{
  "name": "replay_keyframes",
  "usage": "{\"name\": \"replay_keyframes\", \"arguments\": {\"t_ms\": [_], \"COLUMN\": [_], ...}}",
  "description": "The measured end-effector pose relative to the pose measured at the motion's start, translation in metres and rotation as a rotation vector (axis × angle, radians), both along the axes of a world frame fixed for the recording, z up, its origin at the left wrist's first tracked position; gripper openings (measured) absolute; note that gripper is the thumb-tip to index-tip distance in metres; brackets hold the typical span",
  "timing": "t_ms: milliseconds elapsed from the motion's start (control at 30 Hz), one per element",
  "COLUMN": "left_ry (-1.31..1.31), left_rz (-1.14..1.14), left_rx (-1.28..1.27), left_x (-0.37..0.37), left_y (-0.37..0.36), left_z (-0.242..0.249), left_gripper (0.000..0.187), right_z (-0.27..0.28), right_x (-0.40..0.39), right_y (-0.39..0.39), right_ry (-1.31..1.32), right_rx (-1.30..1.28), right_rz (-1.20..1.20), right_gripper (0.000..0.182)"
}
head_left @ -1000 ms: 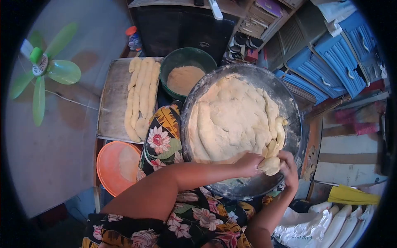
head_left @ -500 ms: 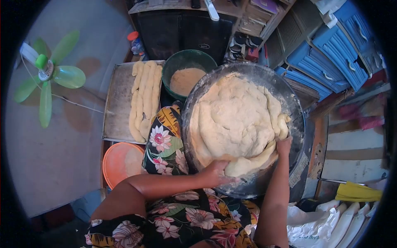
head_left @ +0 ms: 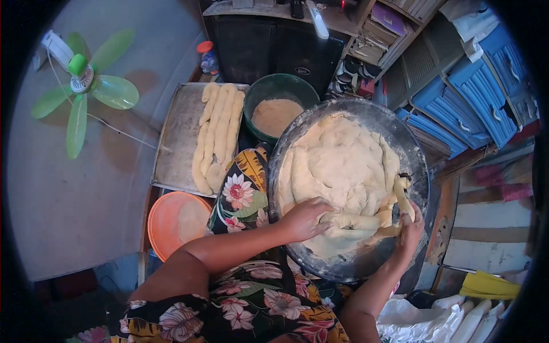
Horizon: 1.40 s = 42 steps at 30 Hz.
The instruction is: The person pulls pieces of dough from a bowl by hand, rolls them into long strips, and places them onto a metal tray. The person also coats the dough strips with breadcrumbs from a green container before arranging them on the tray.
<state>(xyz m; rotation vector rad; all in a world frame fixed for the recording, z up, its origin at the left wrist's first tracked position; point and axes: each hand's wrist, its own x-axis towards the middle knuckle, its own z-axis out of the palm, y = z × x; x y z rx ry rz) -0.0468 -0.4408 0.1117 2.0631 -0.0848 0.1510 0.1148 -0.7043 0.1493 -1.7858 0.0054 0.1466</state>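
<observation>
A wide dark basin [head_left: 420, 150] holds a large mound of pale dough [head_left: 343, 163]. At the near side of the mound, my left hand [head_left: 307, 220] has its fingers wrapped round the left end of a thick dough strip [head_left: 354, 224]. My right hand [head_left: 410, 228] grips a narrower piece of dough [head_left: 402, 197] at the basin's right side, with its fingers closed round the lower end. Several long dough rolls [head_left: 220, 134] lie side by side on a metal tray [head_left: 176, 143] to the left.
Behind the tray's right edge stands a green bowl [head_left: 311, 97] with brownish powder. An orange bucket [head_left: 163, 226] sits below the tray. A green-bladed fan [head_left: 82, 77] is at the left, blue drawers [head_left: 452, 106] at the right, white bags [head_left: 417, 320] at the lower right.
My left hand has lifted the strip's left end up toward the mound. My right hand has turned and now grips the narrower piece at the right. The whole view has shifted a little.
</observation>
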Motion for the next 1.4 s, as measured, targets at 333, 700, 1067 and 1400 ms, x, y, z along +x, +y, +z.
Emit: {"name": "replay_keyframes", "arguments": {"t_ms": [333, 700, 1067, 1400], "left_ry": [1.027, 0.131, 0.079, 0.312], "left_rz": [-0.175, 0.238, 0.432, 0.416], "left_rx": [-1.025, -0.024, 0.148, -1.224], "left_x": [0.048, 0.048, 0.048, 0.060], "left_y": [0.004, 0.066, 0.061, 0.041], "left_z": [-0.009, -0.020, -0.033, 0.032], "left_gripper": [0.056, 0.075, 0.080, 0.045], "right_z": [0.023, -0.024, -0.001, -0.042], "right_x": [-0.124, -0.079, -0.054, -0.118], "right_y": [0.113, 0.064, 0.006, 0.088], "right_ry": [-0.401, -0.376, -0.122, 0.015], "right_rx": [-0.437, -0.730, -0.571, -0.543], "right_rz": [0.864, 0.375, 0.463, 0.817], "right_gripper": [0.053, 0.068, 0.025, 0.040]}}
